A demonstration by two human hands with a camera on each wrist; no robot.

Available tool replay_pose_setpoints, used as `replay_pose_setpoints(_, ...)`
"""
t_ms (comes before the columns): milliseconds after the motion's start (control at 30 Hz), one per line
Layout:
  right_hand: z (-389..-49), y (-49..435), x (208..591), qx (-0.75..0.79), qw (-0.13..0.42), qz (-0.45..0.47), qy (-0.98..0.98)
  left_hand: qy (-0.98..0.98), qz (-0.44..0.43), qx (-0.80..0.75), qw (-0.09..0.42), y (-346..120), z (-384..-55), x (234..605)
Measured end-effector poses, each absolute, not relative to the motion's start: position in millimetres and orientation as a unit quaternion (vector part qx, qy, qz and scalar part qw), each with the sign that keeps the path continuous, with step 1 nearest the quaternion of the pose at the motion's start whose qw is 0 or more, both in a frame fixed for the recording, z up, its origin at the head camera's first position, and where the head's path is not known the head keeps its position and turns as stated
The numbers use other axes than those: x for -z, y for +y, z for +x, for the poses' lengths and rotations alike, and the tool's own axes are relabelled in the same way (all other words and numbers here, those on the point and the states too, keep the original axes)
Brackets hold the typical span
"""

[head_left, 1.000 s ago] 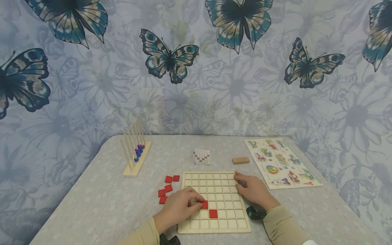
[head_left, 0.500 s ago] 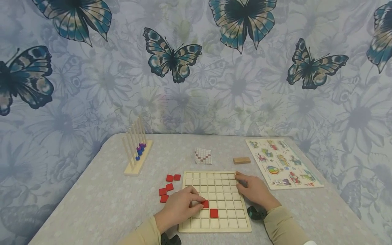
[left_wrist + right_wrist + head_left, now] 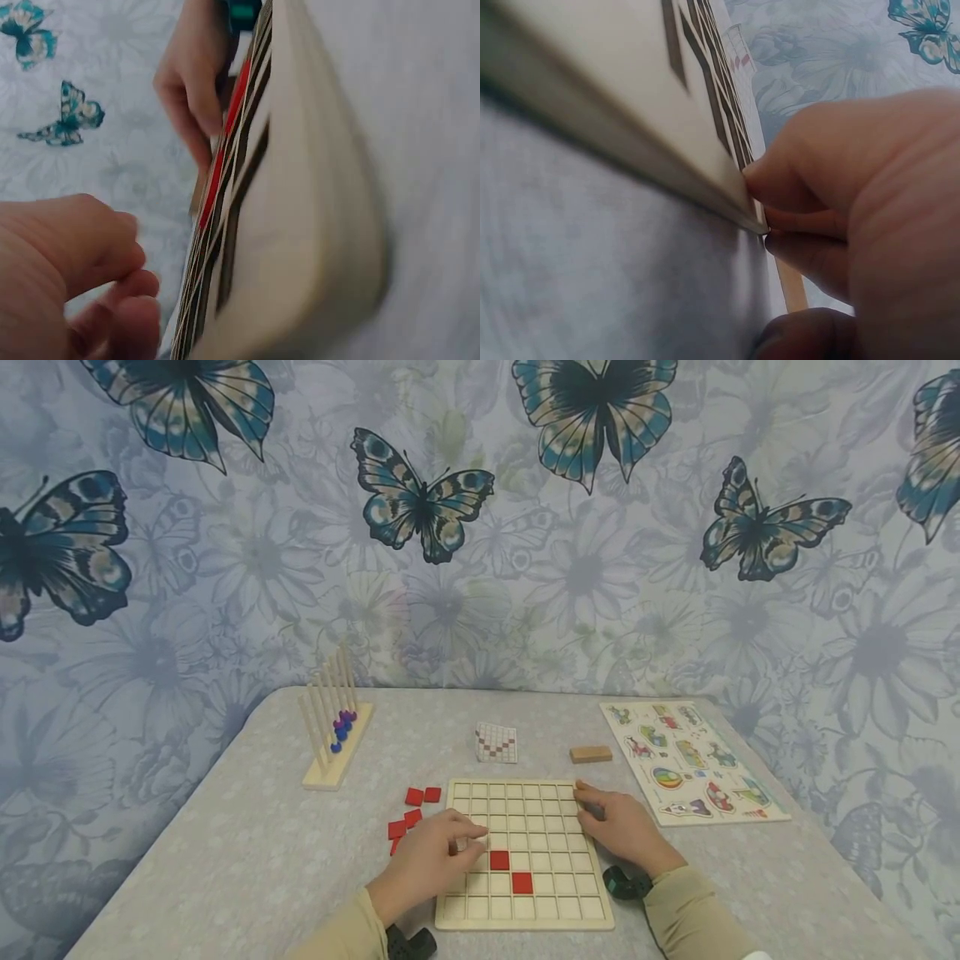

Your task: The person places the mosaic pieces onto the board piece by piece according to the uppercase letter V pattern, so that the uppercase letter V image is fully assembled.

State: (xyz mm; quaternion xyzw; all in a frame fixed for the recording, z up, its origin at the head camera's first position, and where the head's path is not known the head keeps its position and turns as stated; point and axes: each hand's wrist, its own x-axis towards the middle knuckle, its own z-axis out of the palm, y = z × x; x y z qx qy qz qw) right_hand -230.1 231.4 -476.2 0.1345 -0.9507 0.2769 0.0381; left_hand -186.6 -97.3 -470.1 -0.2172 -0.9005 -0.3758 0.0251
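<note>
A square wooden grid board (image 3: 555, 920) lies on the table, with one red tile (image 3: 499, 860) and a second red tile (image 3: 522, 883) set in separate squares, diagonal to each other. Above the board's left part is my left hand (image 3: 431, 860), its fingers loosely bent with nothing between them; the left wrist view shows the thumb and fingertips apart from the tiles. My right hand (image 3: 618, 828) holds the board's right edge near the far corner. In the right wrist view its fingers (image 3: 780, 180) pinch the rim. Several loose red tiles (image 3: 414, 797) lie left of the board, some partly hidden by my left hand.
Behind the board stands a small folded pattern card (image 3: 497, 743), with a wooden block (image 3: 591, 754) to its right. A peg stand (image 3: 330, 768) with blue and purple beads is at the back left. A picture puzzle board (image 3: 690, 760) lies at the right.
My left hand has let go of the red tile, which now lies in its square, and has drawn back up and to the left. My right hand keeps its place on the board's edge.
</note>
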Motion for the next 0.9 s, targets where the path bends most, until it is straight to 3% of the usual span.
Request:
replay_pose_setpoints(133, -229.3, 231.1, 476.3, -0.278, 0.039, 0.135, -0.95, -0.924, -0.144, 0.346, 0.077, -110.1, -192.0, 464.0)
replay_pose_setpoints(300, -229.1, 230.9, 475.6, -0.275, 0.04, 0.136, -0.951, -0.948, -0.066, 0.291, 0.107, -130.5, -198.2, 455.6)
replay_pose_setpoints(633, -229.5, 230.3, 475.4, -0.273, 0.039, 0.138, -0.951, -0.969, -0.02, 0.24, 0.057, -152.5, -206.9, 454.6)
replay_pose_setpoints(900, -230.7, 231.6, 477.0, -0.272, 0.038, 0.138, -0.952, -0.969, -0.012, 0.242, 0.05, -153.4, -208.0, 456.8)
